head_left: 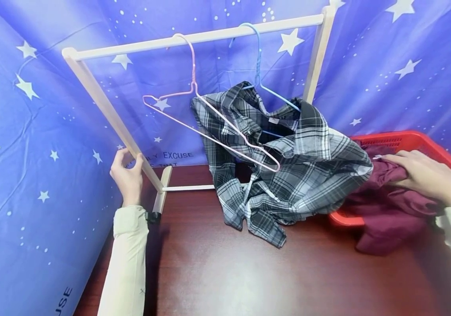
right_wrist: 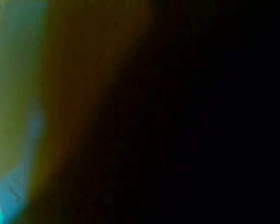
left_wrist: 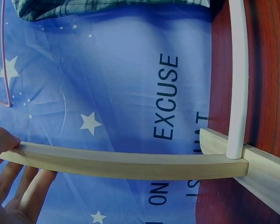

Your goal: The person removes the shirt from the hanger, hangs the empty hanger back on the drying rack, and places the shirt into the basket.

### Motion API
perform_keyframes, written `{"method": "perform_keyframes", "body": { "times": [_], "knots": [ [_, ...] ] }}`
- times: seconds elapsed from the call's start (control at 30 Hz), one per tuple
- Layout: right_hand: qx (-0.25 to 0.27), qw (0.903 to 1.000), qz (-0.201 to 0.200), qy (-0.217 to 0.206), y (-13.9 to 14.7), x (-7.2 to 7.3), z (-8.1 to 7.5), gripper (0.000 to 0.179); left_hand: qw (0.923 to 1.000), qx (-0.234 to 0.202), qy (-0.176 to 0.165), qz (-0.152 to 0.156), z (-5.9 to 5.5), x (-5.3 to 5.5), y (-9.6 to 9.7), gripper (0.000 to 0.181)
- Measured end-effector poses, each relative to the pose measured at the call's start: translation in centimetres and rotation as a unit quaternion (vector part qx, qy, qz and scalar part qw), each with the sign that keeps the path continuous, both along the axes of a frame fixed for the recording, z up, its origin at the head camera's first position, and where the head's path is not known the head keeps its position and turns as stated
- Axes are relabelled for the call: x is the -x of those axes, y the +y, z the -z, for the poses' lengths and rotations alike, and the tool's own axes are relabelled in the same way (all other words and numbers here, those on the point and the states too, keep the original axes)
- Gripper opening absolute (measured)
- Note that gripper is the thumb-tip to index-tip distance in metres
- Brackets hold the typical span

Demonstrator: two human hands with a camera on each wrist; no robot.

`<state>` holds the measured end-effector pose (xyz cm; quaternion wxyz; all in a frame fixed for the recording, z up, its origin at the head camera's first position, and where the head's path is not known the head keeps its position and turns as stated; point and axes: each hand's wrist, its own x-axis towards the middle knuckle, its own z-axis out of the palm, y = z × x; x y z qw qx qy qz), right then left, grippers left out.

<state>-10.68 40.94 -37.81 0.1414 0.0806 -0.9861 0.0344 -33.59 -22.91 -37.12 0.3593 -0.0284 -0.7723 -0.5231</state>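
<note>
My left hand (head_left: pixel 127 175) grips the left wooden post (head_left: pixel 104 107) of a clothes rack, thumb on one side and fingers on the other, as the left wrist view also shows. At the right, my right hand (head_left: pixel 427 173) grips a bunched maroon garment (head_left: pixel 391 228) at the red basket, and part of the cloth hangs over the basket's near rim. A grey plaid shirt (head_left: pixel 316 171) hangs from a blue hanger (head_left: pixel 258 57) on the rack's bar. Left of it a bare pink hanger (head_left: pixel 193 70) overlaps the shirt. Dark blur fills most of the right wrist view.
The red plastic basket (head_left: pixel 427 142) stands on the dark red-brown table (head_left: pixel 225 272), right of the rack. The rack's white top rail (head_left: pixel 138 47) runs across the back, with a lower rail (head_left: pixel 187 188) near the table. Blue star-printed curtain (head_left: pixel 19 175) encloses the back and sides.
</note>
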Motion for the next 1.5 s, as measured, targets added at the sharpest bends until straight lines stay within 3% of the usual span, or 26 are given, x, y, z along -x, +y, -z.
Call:
{"method": "perform_keyframes", "body": {
  "times": [0.23, 0.5, 0.67, 0.87, 1.17, 1.33, 1.5],
  "knots": [
    [0.005, 0.9975, 0.016, -0.068, 0.3, 0.4, 1.2, 0.073, 1.0000, -0.003, 0.003, -0.006, -0.1, 0.0, -0.1, 0.021],
    [0.018, 0.9985, 0.014, -0.051, 0.8, 0.0, 2.6, 0.084, 1.0000, 0.000, 0.002, -0.005, 0.1, 0.1, 0.0, 0.020],
    [0.032, 0.9985, 0.037, -0.024, 0.2, -0.4, 1.6, 0.089, 1.0000, -0.001, 0.004, -0.005, 0.1, 0.1, 0.0, 0.021],
    [0.053, 0.9972, 0.008, 0.052, -1.0, -1.5, -0.3, 0.091, 1.0000, -0.004, 0.003, -0.006, 0.1, 0.1, -0.1, 0.021],
    [0.078, 0.9954, 0.014, 0.054, -3.5, -4.2, -2.4, 0.081, 1.0000, 0.000, -0.002, -0.005, 0.2, 0.1, 0.0, 0.021],
    [0.085, 0.9942, 0.020, 0.063, -5.2, -5.4, -2.8, 0.066, 1.0000, 0.003, -0.002, -0.009, 0.1, 0.1, -0.1, 0.021],
    [0.075, 0.9925, -0.016, 0.096, -6.3, -6.2, -2.4, 0.046, 0.9999, 0.007, -0.002, -0.009, 0.1, 0.1, -0.1, 0.022]
  ]
}}
